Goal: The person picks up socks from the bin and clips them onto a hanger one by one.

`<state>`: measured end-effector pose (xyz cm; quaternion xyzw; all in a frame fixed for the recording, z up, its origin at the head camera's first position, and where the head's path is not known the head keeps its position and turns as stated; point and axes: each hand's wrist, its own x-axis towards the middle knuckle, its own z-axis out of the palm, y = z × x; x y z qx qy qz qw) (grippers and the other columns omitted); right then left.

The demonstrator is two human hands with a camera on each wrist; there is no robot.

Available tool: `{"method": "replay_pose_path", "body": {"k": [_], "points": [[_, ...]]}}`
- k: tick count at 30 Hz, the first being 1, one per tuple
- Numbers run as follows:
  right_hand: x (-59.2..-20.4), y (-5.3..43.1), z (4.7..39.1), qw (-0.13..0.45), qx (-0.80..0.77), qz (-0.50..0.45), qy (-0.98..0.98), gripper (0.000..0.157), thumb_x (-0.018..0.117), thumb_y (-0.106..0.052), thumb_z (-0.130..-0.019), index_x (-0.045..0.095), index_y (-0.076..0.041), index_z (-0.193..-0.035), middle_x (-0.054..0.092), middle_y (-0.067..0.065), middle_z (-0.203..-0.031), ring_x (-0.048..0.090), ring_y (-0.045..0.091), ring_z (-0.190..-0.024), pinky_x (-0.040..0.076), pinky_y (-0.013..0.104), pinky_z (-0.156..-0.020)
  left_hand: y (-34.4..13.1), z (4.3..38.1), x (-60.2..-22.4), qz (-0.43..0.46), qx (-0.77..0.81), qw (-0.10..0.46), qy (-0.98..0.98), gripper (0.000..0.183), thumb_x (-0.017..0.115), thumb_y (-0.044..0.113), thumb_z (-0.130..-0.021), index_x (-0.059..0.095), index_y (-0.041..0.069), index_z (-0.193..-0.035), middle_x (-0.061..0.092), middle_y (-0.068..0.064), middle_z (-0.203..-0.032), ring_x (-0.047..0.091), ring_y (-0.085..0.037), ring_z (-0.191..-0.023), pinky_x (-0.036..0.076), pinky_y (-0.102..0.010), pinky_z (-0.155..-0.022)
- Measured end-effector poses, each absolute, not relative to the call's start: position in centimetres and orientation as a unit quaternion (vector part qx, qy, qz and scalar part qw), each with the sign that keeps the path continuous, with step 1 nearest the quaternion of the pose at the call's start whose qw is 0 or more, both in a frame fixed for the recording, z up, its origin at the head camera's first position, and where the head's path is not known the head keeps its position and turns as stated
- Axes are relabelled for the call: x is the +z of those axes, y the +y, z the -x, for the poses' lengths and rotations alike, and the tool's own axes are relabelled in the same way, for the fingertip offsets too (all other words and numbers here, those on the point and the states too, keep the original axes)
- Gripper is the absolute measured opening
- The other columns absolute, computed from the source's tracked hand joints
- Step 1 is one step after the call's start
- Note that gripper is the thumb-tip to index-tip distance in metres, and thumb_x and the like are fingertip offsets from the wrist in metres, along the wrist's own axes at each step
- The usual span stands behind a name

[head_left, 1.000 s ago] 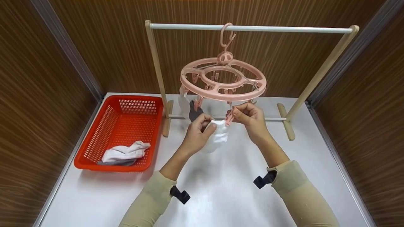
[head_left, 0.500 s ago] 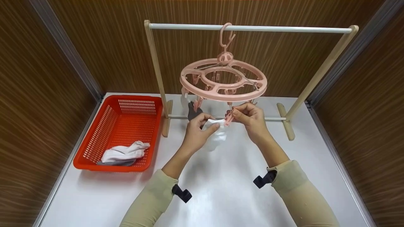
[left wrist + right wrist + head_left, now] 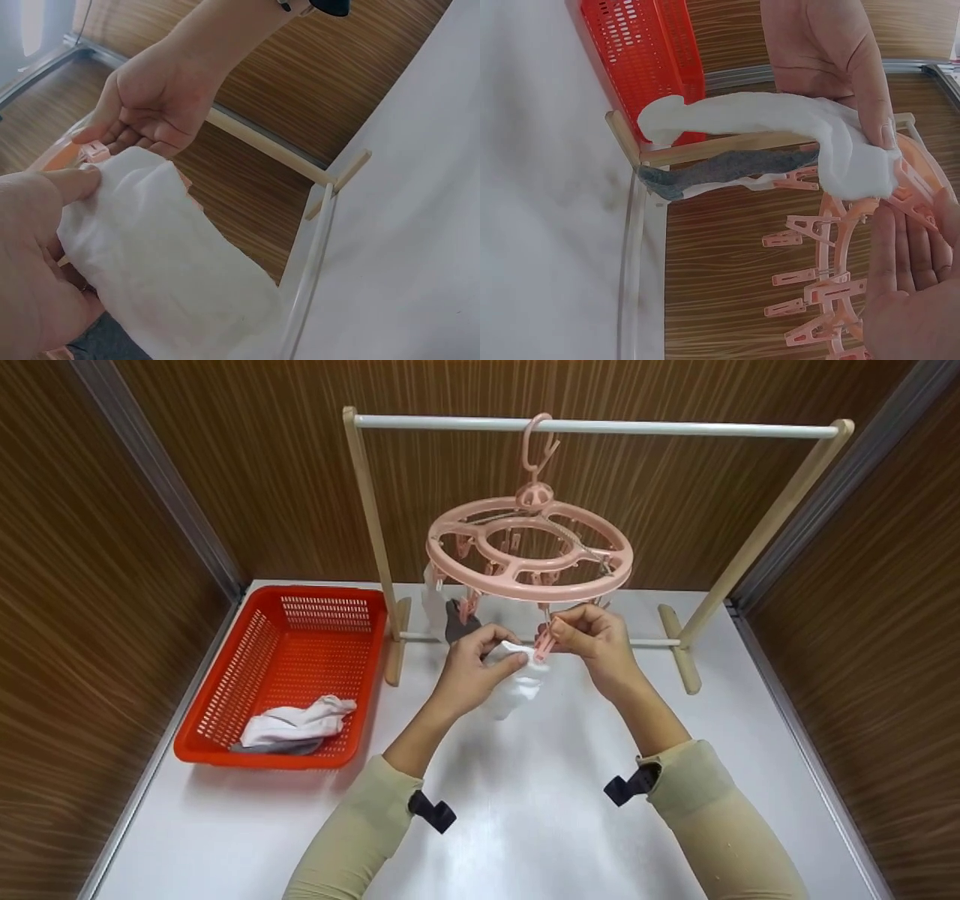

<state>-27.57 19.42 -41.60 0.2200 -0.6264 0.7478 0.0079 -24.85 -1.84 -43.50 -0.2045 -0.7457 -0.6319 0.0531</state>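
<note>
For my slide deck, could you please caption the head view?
Left hand holds a white sock up to a peg pinched by the right hand, under the pink hanger.

Beige long sleeves (image 3: 352, 840); dark clip-like wrist mounts (image 3: 431, 812) at both cuffs.

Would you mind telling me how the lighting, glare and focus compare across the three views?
Head view: even overhead light, a soft sheen on the white table, everything sharp, straight edges bowed slightly by the wide lens. Left wrist view: the white sock is nearly washed out and the left hand soft with closeness. Right wrist view: the table side is overexposed, the right hand blurred, the pink clips crisp.
</note>
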Motion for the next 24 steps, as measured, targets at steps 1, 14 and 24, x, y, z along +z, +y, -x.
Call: {"method": "replay_pose_path", "body": {"k": [1, 14, 24], "points": [[-41.59, 19.45, 27.57, 0.005, 0.748, -0.223, -0.625, 0.01, 0.062, 0.002, -0.095, 0.065, 0.009, -0.101, 0.073, 0.012, -0.09, 0.074, 0.02, -0.079, 0.061, 0.037, -0.075, -1.86, 24.87, -43.45, 0.203, -0.629, 0.057, -0.748, 0.017, 0.078, 0.019, -0.087, 0.068, 0.011, -0.1, 0.074, 0.0, -0.093, 0.064, -0.01, -0.085, 0.051, -0.03, -0.084], [-41.58, 19.39, 27.53, 0.025, 0.744, -0.233, -0.626, 0.004, 0.065, 0.004, -0.092, 0.067, 0.006, -0.095, 0.073, 0.011, -0.085, 0.073, 0.018, -0.074, 0.061, 0.033, -0.073, -1.42, 24.74, -43.34, 0.203, -0.567, 0.132, -0.788, 0.017, 0.079, 0.027, -0.085, 0.074, 0.017, -0.097, 0.072, 0.007, -0.09, 0.059, -0.012, -0.08, 0.049, -0.029, -0.072], [-41.83, 19.59, 27.52, 0.046, 0.735, -0.231, -0.636, 0.008, 0.064, 0.005, -0.092, 0.065, 0.012, -0.096, 0.073, 0.01, -0.085, 0.072, 0.017, -0.074, 0.061, 0.032, -0.072, -1.32, 24.7, -43.51, 0.211, -0.604, 0.082, -0.764, 0.019, 0.077, 0.027, -0.088, 0.077, 0.017, -0.104, 0.074, 0.005, -0.098, 0.056, -0.008, -0.081, 0.049, -0.025, -0.071]]}}
